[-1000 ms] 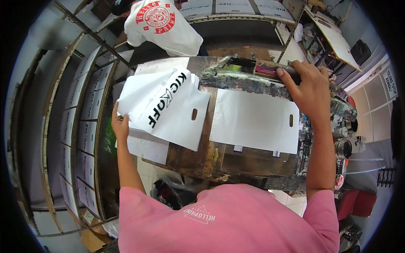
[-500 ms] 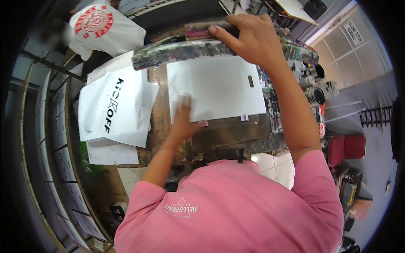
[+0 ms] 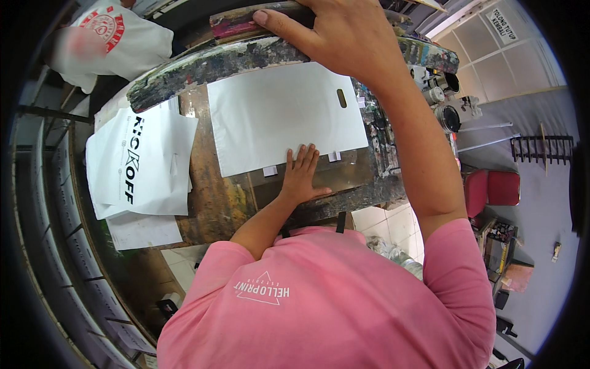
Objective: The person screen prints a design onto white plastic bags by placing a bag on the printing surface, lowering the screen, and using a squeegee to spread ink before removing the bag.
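A flat white bag with a slot handle at its right end lies on the ink-stained work table. My left hand rests with fingers spread, its fingertips on the bag's near edge and its thumb out to the right. Beyond the bag, the thick, ink-crusted bar of a raised frame spans the table. My right hand reaches over it, thumb against a pink-stained wooden piece; the other fingers are mostly out of view. Small pale tabs stick out along the bag's near edge.
A pile of white printed bags lies on the left. Racks holding white sheets stand farther left. Ink cans line the right end. A co-worker in a white shirt is at the far left; a red chair stands right.
My left hand has moved right along the bag's near edge and come to rest flat. My right hand stays on the far frame. The whole view has shifted slightly.
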The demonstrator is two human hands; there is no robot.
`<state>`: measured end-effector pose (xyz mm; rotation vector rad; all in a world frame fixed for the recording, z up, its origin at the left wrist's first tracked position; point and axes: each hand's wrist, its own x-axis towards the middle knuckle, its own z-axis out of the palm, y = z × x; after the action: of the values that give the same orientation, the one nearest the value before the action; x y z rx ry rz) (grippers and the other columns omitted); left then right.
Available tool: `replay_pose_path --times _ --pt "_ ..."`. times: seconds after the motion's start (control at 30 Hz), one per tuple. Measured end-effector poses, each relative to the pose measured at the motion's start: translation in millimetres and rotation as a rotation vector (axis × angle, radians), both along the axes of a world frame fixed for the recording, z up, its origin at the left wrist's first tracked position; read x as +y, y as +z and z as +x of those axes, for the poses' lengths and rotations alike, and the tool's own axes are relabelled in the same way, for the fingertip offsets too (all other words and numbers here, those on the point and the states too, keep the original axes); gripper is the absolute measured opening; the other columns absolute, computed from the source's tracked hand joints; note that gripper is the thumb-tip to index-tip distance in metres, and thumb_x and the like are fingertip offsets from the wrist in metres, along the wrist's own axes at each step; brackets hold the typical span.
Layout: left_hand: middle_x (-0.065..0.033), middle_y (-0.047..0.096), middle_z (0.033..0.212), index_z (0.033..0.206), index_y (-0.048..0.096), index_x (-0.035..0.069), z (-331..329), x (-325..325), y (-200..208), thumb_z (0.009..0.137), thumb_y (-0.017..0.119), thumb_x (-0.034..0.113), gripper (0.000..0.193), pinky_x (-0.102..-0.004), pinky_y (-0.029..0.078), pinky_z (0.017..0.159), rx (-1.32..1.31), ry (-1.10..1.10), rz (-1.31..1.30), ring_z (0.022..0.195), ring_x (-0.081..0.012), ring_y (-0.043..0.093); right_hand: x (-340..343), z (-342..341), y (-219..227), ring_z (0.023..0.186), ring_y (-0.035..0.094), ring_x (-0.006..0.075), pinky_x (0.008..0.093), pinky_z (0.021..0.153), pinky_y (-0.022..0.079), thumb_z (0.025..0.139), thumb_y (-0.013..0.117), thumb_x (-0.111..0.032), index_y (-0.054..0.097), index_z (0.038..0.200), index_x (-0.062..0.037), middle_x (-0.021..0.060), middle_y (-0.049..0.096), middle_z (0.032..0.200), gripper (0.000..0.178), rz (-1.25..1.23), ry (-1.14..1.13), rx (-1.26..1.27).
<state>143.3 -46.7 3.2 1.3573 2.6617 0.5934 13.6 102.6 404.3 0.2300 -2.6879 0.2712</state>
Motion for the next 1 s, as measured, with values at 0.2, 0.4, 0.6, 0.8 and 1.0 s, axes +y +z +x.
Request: replay_pose_path --times 0.2,0.4,0.6,0.8,1.0 --pt "-0.021 0.026 0.173 0.165 0.029 0.001 -15 -6 51 0.075 0.062 0.09 0.131 -0.0646 0.01 0.129 -0.162 0.112 -0.026 0.161 -0.0405 0.021 -3 -6 0 0.093 0.072 0.0302 0.0456 0.093 0.045 0.098 0.06 -0.06 0.071 0.111 -0.0017 0.0202 0.075 0.093 0.06 -0.046 0.031 0.129" --pt "-0.0245 0.037 0.163 0.166 0.015 -0.001 -32 -110 204 0.081 0.053 0.093 0.132 -0.0553 0.024 0.129 -0.984 0.253 1.517 0.152 -0.0393 0.039 5 29 -64 0.101 0.066 0.0372 0.049 0.089 0.048 0.097 0.068 -0.045 0.064 0.132 -0.002 0.0219 0.07 0.106 0.056 0.087 0.134 0.031" --pt "-0.0307 0.021 0.167 0.165 0.001 -0.007 26 -140 147 0.082 0.038 0.1 0.141 -0.0572 0.034 0.125 -1.546 0.879 1.392 0.15 -0.0457 0.037 36 59 -211 0.107 0.063 0.0357 0.0495 0.093 0.051 0.091 0.075 -0.019 0.063 0.134 -0.014 0.0126 0.067 0.115 0.045 -0.108 0.384 -0.491" --pt "-0.0387 -0.01 0.17 0.161 -0.024 -0.007 31 -147 52 0.076 0.041 0.104 0.154 -0.0591 0.037 0.121 -1.762 1.132 1.273 0.158 -0.0566 0.011 57 -90 -314 0.106 0.064 0.0335 0.0478 0.093 0.053 0.095 0.066 -0.016 0.064 0.133 -0.0195 0.0093 0.068 0.114 0.038 0.002 0.251 -0.205" --pt "-0.0388 0.009 0.168 0.164 -0.004 -0.01 20 -132 49 0.08 0.036 0.103 0.146 -0.0576 0.038 0.121 -1.752 1.29 1.183 0.155 -0.0541 0.022 67 -200 -370 0.109 0.064 0.0316 0.0469 0.093 0.053 0.097 0.064 -0.018 0.065 0.13 -0.0204 0.0089 0.068 0.115 0.033 0.119 0.217 -0.192"
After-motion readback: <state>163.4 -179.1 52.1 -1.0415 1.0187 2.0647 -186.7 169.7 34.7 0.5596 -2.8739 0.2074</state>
